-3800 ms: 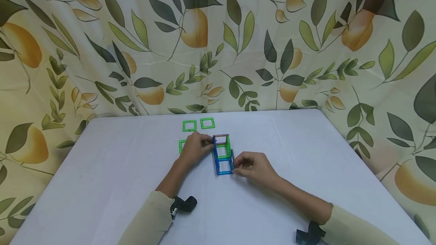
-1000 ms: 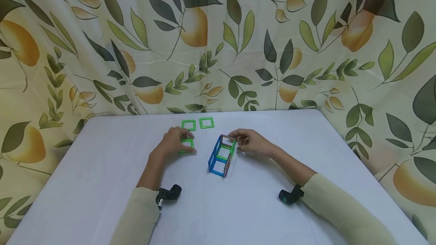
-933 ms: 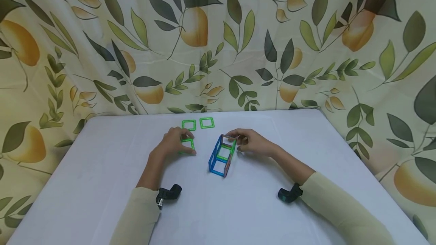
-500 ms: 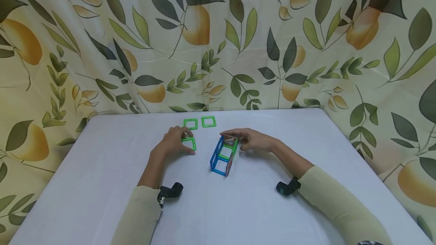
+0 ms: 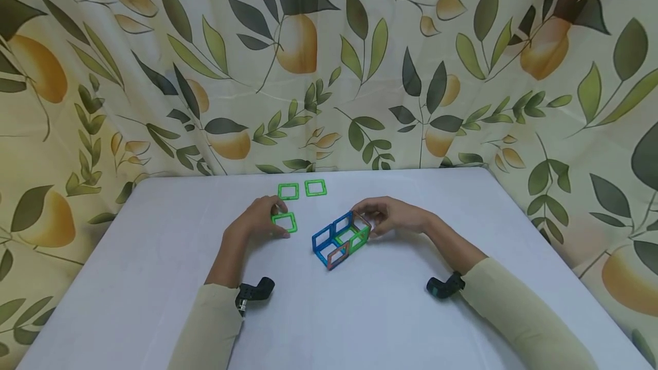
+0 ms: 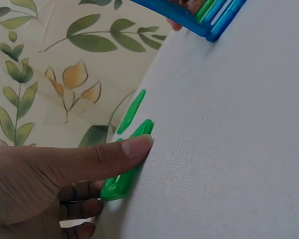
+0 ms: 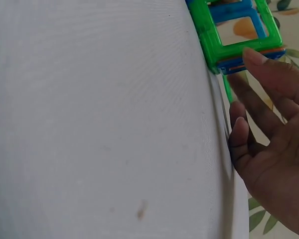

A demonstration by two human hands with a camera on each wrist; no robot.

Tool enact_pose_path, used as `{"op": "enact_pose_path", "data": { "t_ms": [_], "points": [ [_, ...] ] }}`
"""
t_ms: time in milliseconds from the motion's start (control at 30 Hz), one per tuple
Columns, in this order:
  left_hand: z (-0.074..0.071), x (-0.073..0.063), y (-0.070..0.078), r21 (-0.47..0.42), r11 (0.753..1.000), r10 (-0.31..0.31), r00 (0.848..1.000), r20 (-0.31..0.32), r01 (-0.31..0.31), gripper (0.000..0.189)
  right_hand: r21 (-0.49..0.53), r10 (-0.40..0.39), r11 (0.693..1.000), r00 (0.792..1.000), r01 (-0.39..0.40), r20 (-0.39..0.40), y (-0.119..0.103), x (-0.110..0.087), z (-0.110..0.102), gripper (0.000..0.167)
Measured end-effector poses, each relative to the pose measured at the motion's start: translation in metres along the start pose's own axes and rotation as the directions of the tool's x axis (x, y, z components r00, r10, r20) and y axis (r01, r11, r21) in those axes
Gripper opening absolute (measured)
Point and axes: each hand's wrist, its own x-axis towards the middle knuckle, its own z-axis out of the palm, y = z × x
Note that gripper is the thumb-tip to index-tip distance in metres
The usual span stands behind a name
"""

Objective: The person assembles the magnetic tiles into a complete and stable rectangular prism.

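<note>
My left hand (image 5: pixel 258 218) has its thumb and fingers at opposite edges of a square green magnetic tile (image 5: pixel 293 222), lying left of centre. The left wrist view shows the thumb across that green tile (image 6: pixel 117 186). At centre stands an open-topped box of magnetic tile frames (image 5: pixel 323 237), with blue, green and reddish-brown walls, set diagonally. My right hand (image 5: pixel 398 216) grips its far right end. In the right wrist view, the thumb presses the edge of the box's green wall (image 7: pixel 234 50), and the other fingers curl beneath.
Two more green square tiles, a left one (image 5: pixel 289 198) and a right one (image 5: pixel 316 194), lie flat near the back of the white-covered table (image 5: pixel 390 313). A patterned curtain (image 5: pixel 329 101) hangs behind the table's back edge.
The box, upright along the table earlier, has been turned clockwise by my right hand, its far end swinging right. My left hand has moved from the box to the green tile.
</note>
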Motion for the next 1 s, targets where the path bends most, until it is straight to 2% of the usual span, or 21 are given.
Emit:
{"op": "enact_pose_path", "data": {
  "t_ms": [167, 367, 767, 1000],
  "points": [
    [-0.001, 0.002, -0.003, -0.027, 0.999, 0.027, 1.000, 0.006, -0.027, 0.055, -0.001, -0.017, 1.000, 1.000, 0.017, -0.026, 0.002, -0.004, 0.001, 0.066],
    [-0.005, 0.003, -0.004, -0.052, 0.998, 0.035, 0.999, -0.016, -0.035, 0.054, -0.027, -0.046, 0.999, 0.994, 0.044, -0.099, 0.005, -0.005, -0.001, 0.065],
    [0.001, 0.010, -0.007, -0.081, 0.994, 0.067, 0.996, -0.056, -0.071, 0.055, -0.009, -0.010, 1.000, 0.977, 0.009, -0.211, 0.011, -0.008, -0.005, 0.066],
    [0.004, 0.009, -0.006, -0.137, 0.984, 0.108, 0.991, -0.079, -0.118, 0.054, 0.029, -0.019, 0.999, 0.970, 0.027, -0.243, 0.015, -0.009, -0.003, 0.065]
  ]
}}
